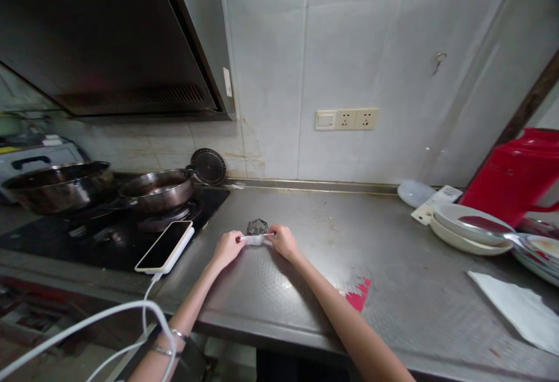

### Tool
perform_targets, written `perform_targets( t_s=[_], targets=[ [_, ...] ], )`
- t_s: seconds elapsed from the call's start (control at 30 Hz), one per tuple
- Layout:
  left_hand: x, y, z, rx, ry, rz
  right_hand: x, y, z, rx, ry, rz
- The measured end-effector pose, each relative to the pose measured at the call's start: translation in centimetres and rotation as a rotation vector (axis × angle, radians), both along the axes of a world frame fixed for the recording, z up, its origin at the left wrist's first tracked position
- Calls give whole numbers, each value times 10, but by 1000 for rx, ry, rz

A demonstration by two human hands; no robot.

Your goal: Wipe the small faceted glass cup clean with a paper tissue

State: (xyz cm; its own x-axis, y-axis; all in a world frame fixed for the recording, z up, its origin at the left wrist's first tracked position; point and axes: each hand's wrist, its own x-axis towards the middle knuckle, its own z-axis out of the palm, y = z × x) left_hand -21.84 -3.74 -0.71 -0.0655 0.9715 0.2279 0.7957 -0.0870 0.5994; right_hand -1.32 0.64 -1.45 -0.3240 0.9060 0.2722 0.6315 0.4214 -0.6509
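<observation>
Both my hands reach forward onto a steel counter (314, 265). My left hand (227, 247) and my right hand (283, 241) each pinch one end of a small white strip or wrapper (255, 240) stretched between them. Just behind that strip sits a small shiny, crinkled object (257, 226), clear or foil-like; I cannot make out what it is. The fingers of both hands are closed on the strip's ends.
A phone on a white power bank (165, 246) lies at the stove's edge, its white cable (109, 318) looping toward me. Two pans (157, 190) (56, 184) sit on the black stove. Stacked plates (467, 227), a red jug (515, 175) and a paper towel (519, 309) are at right.
</observation>
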Motion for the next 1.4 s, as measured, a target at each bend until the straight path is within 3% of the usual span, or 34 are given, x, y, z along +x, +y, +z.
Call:
perform_targets(
  t_s=[0.23,0.37,0.53,0.93,1.2,1.4],
  targets=[
    [1,10,-3,-29,91,17,-1,5,-4,-6,4,-31],
    [8,18,-9,-69,-51,11,0,5,-3,3,12,-19],
    [14,27,-8,-69,-173,-105,0,13,-3,17,56,7],
    [6,33,-2,-40,-53,-180,-5,33,-19,-29,161,216],
    [-6,43,0,-86,44,-248,1,53,-12,-2,78,311],
    [-11,50,4,-150,-40,-349,6,71,-12,35,26,382]
  ],
)
